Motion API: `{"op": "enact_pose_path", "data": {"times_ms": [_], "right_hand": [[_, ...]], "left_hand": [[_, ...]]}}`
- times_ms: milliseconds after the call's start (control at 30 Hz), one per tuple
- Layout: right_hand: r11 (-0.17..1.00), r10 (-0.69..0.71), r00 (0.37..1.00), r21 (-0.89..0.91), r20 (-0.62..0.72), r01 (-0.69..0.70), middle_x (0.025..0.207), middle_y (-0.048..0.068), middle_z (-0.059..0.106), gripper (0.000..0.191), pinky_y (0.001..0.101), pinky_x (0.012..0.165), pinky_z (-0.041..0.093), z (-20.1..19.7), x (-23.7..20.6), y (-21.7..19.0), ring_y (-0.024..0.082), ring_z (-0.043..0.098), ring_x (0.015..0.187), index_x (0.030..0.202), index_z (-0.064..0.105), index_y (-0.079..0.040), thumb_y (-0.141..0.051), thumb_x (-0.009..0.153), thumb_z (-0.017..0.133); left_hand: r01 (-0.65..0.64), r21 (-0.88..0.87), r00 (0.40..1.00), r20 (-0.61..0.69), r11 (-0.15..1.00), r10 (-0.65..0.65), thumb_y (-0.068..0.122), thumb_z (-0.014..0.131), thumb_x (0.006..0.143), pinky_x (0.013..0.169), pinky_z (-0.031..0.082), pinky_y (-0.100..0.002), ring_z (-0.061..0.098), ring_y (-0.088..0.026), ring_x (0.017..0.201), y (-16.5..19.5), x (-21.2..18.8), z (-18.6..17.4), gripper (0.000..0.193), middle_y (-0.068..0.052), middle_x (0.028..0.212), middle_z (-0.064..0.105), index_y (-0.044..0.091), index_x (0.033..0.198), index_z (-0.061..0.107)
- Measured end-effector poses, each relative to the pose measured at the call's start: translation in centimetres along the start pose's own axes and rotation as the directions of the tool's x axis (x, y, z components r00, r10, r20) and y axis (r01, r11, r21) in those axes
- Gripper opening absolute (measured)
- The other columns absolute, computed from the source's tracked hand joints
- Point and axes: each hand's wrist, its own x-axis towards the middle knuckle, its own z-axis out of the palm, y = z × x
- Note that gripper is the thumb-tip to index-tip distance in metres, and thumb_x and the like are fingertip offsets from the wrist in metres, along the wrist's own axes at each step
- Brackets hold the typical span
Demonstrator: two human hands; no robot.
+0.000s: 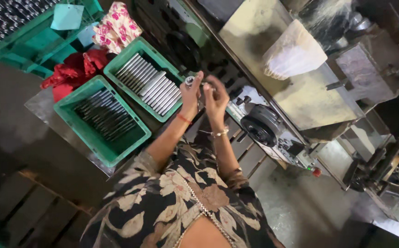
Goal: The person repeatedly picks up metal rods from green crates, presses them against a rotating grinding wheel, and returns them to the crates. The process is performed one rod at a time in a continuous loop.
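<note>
I judge the step in hand to be a close check of one part: my left hand (190, 94) pinches a small round metal piece (189, 81) at its fingertips, raised in front of me. My right hand (216, 98), fingers curled, meets it just beside; whether it grips anything I cannot tell. Any next move calls for a steady pinch. Left of the hands, two green crates (140, 47) hold metal rods (151, 85); a machine (261, 124) stands right.
</note>
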Motion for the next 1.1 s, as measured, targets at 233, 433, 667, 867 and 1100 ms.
{"op": "enact_pose_path", "data": {"times_ms": [233, 433, 667, 867, 1100], "right_hand": [[0.96, 0.109, 0.96, 0.278, -0.256, -0.035, 0.087, -0.003, 0.065, 0.024, 0.0228, 0.057, 0.035, -0.9, 0.5, 1.0, 0.005, 0.048, 0.067, 0.117, 0.072, 0.003, -0.019, 0.105, 0.072], [0.937, 0.074, 0.922, 0.343, -0.379, 0.066, 0.076, -0.006, 0.056, 0.018, 0.0231, 0.044, 0.025, -6.9, -1.2, -1.7, 0.001, 0.035, 0.051, 0.112, 0.071, -0.001, -0.017, 0.103, 0.069], [0.996, 0.086, 0.9, 0.024, -0.428, -0.084, 0.076, -0.008, 0.055, 0.021, 0.0212, 0.048, 0.028, -9.8, -8.1, -0.6, 0.0, 0.04, 0.057, 0.115, 0.07, -0.001, -0.019, 0.105, 0.067], [0.986, 0.129, 0.887, -0.038, -0.443, -0.162, 0.071, -0.007, 0.054, 0.025, 0.0199, 0.049, 0.033, -10.7, -10.4, 0.5, 0.001, 0.044, 0.057, 0.113, 0.072, 0.001, -0.021, 0.102, 0.07], [0.977, 0.189, 0.868, -0.003, -0.458, -0.214, 0.073, -0.006, 0.059, 0.025, 0.0201, 0.05, 0.039, -11.4, -11.0, 0.1, 0.0, 0.049, 0.059, 0.113, 0.072, -0.001, -0.023, 0.1, 0.068]], "left_hand": [[0.207, 0.577, 0.826, 0.33, 0.79, -0.458, 0.04, 0.071, 0.095, 0.042, 0.032, -0.023, 0.041, -0.006, 0.05, 0.9, -0.8, -6.3, 0.034, 0.007, 0.065, 0.046, 0.01, 0.094, 0.057], [-0.215, 0.944, 0.968, 0.24, 0.252, -0.072, 0.044, 0.069, 0.095, 0.094, 0.047, -0.049, 0.057, -0.038, 0.11, 2.3, 6.5, -12.3, 0.057, -0.022, 0.119, 0.06, -0.003, 0.126, 0.057], [-0.125, 0.975, 0.991, 0.113, -0.183, -0.072, 0.039, 0.063, 0.094, 0.095, 0.049, -0.055, 0.059, -0.045, 0.115, 4.8, 9.4, -12.8, 0.047, -0.024, 0.126, 0.061, 0.003, 0.124, 0.059], [-0.514, 0.85, 0.858, 0.508, 0.113, 0.077, 0.02, 0.054, 0.105, 0.088, 0.051, -0.053, 0.063, -0.046, 0.101, 6.6, 7.2, -16.1, 0.021, -0.024, 0.104, 0.068, 0.002, 0.1, 0.065], [0.073, 0.997, 0.984, -0.069, -0.018, 0.163, 0.042, 0.051, 0.105, 0.086, 0.049, -0.061, 0.064, -0.053, 0.098, 5.3, -1.8, -29.8, 0.054, -0.035, 0.107, 0.067, -0.008, 0.119, 0.063]]}}
